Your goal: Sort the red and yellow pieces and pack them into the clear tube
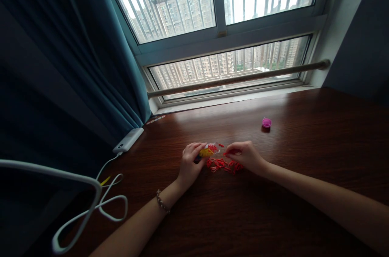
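From where I stand, the head view shows the work partway along, I would judge: the left hand (191, 159) is wrapped around a small clear container (210, 150) tipped on its side, with red and yellow showing through its wall and one end turned toward the right hand (246, 154), whose fingertips are pressed together on a red piece (225, 154) just beside that end. Some red is already inside, while a loose heap of red loops (217, 164) lies on the wood below and between the hands, so a fair share seems left outside (too tangled to count from here). A small pink cup-like thing, perhaps a lid (266, 122), sits apart, farther off toward the window. As for edges, the dark tabletop (310, 135) runs out at the pale window sill (219, 102), with a rail (258, 76) crossing above it; on the left the blue curtain (121, 66) hangs close, and a white device (129, 141) and looping white cable (45, 169) crowd that side, so the left forearm has less freedom there, while the wide stretch of wood beyond the right hand looks the easier way to move
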The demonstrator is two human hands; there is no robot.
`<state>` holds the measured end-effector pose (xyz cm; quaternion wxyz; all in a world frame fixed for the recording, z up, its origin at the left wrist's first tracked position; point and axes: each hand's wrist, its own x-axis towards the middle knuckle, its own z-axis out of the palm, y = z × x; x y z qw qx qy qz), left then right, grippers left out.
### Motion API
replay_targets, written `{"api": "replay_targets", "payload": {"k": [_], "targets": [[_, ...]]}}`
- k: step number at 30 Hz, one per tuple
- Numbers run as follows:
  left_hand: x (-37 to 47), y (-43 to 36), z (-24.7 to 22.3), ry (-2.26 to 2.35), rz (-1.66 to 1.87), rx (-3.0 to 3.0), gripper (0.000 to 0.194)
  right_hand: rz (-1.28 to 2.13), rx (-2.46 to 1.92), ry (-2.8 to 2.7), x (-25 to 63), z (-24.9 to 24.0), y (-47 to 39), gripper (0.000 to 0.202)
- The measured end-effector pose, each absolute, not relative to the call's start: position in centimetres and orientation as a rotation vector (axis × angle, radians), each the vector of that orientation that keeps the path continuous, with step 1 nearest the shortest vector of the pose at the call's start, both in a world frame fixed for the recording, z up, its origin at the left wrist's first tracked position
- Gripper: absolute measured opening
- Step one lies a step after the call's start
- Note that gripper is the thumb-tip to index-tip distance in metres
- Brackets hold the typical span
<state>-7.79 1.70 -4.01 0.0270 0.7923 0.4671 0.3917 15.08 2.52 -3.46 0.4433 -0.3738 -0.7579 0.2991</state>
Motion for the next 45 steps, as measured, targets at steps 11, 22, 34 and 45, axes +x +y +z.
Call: {"api": "replay_targets", "payload": {"k": [11, 22, 34, 45], "targets": [[-7.2, 0.8, -3.5, 1.221, 1.087, 2.74, 0.038, 1.007, -0.954, -1.458, 13.8, -3.4, 1.2, 0.025], [-7.3, 1.0, -3.6, 1.329, 1.159, 2.656, 0.039, 0.724, -0.889, -1.657, 13.9, -2.7, 0.5, 0.014], [-7.3, 0.9, -3.4, 1.369, 1.178, 2.59, 0.039, 0.648, -0.875, -1.655, 13.7, -2.6, -0.2, 0.023], [-7.3, 0.9, -3.4, 1.351, 1.176, 2.638, 0.038, 0.385, -0.874, -2.01, 13.8, -3.1, -0.2, 0.035]]}}
